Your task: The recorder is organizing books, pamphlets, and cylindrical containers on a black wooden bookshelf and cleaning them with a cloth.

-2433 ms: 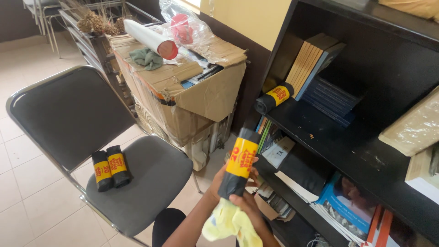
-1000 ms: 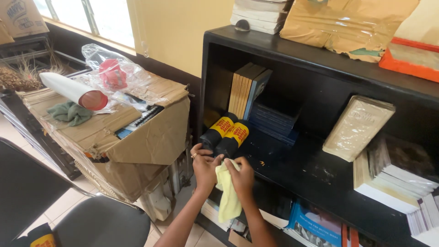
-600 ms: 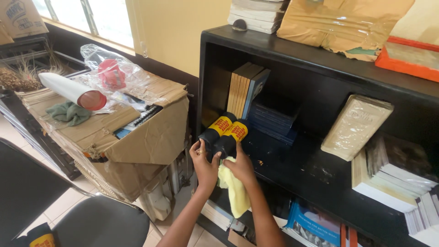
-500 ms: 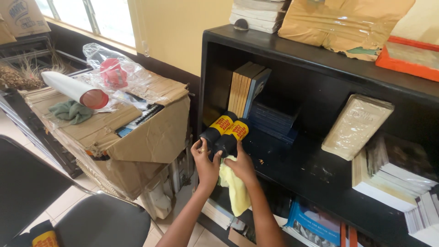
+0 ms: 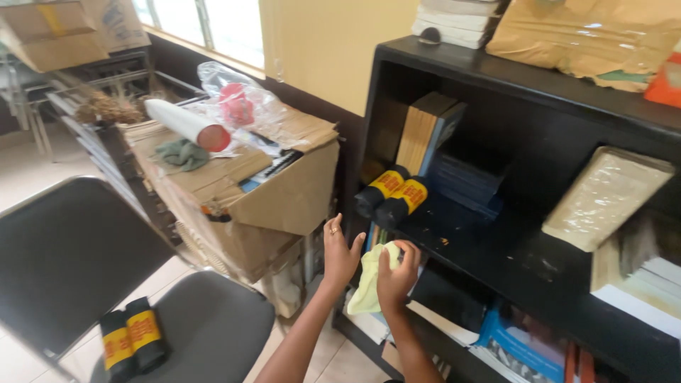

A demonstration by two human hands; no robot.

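Two black rolls [image 5: 389, 196] lie just above both hands' fingers [image 5: 345, 245] — untouched.

We take this for an office storeroom, black bookshelf [image 5: 496, 78] of stacked books [image 5: 425, 131] on the right, taped cardboard box [image 5: 248, 184] far left, folding chair [image 5: 78, 255] near left

Daylight from the window [image 5: 213, 21] up left of the hands, shelf interior dark, slight motion blur.
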